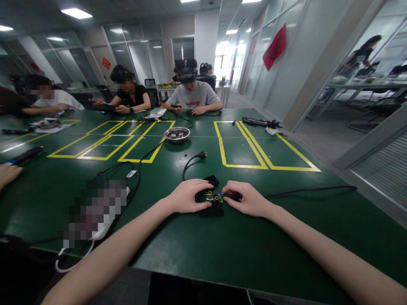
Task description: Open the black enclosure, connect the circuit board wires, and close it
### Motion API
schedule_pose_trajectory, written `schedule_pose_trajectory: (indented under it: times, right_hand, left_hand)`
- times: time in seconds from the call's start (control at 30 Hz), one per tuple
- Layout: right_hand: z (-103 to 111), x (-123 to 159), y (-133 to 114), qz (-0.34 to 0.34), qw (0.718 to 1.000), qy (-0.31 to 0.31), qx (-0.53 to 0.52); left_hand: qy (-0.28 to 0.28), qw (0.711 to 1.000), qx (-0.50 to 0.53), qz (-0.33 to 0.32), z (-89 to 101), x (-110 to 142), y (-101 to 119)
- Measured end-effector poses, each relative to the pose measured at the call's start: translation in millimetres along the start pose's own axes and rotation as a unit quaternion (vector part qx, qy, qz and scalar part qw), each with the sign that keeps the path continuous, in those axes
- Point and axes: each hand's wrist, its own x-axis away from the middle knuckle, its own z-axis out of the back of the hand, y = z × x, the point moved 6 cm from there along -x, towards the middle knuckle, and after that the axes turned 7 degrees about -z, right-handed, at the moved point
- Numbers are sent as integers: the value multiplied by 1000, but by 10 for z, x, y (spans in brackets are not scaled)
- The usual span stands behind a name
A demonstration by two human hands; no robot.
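A small black opened device with a green circuit board lies on the green table in front of me. My left hand rests curled on its left side, fingers pressed on the casing. My right hand is closed around a thin dark tool whose tip touches the board. A separate black cover piece lies just behind the device. A black cable with a plug curves away from it.
A metal bowl sits mid-table among yellow tape rectangles. Three people sit at the far side. Cables and a blurred object lie to my left; another person's hand is at the left edge. A black tool lies far right.
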Motion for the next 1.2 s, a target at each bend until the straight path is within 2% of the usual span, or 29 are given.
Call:
schedule_pose_trajectory:
  times: [0.13, 0.23, 0.4, 0.5, 0.57, 0.67, 0.8, 0.87, 1.0, 1.1, 1.2]
  right_hand:
    - [-39, -17, 22, -11, 1000, 7, 17]
    - [-72, -25, 61, -30, 999, 24, 34]
    - [-98, -41, 135, -62, 996, 49, 43]
    - [-85, -44, 141, -60, 996, 59, 27]
    - [-57, -40, 122, -50, 996, 70, 12]
    - [8, -25, 58, -32, 995, 94, -6]
    - [72, 9, -99, 4, 993, 112, -24]
    - [56, 25, -177, 26, 994, 97, -39]
    - [-55, 36, -214, 46, 998, 26, -45]
    - [-87, 20, -118, 21, 1000, 11, -19]
    - [-58, -2, -18, -8, 1000, 27, 2]
  left_hand:
    - [8, 998, 58, 7, -12, -14, -30]
    - [19, 999, 46, 20, -22, -32, -68]
    - [74, 995, 40, 50, 35, -35, -138]
    - [126, 990, 40, 55, 140, -17, -143]
    - [135, 988, 31, 71, 197, 1, -157]
    - [100, 990, 51, 82, 228, 14, -173]
    - [86, 981, 138, 111, 315, 45, -209]
    - [57, 967, 205, 140, 327, 69, -235]
    - [-50, 937, 288, 191, 238, 128, -247]
    - [-56, 935, 290, 194, 195, 135, -246]
    - [-29, 951, 258, 166, 182, 109, -233]
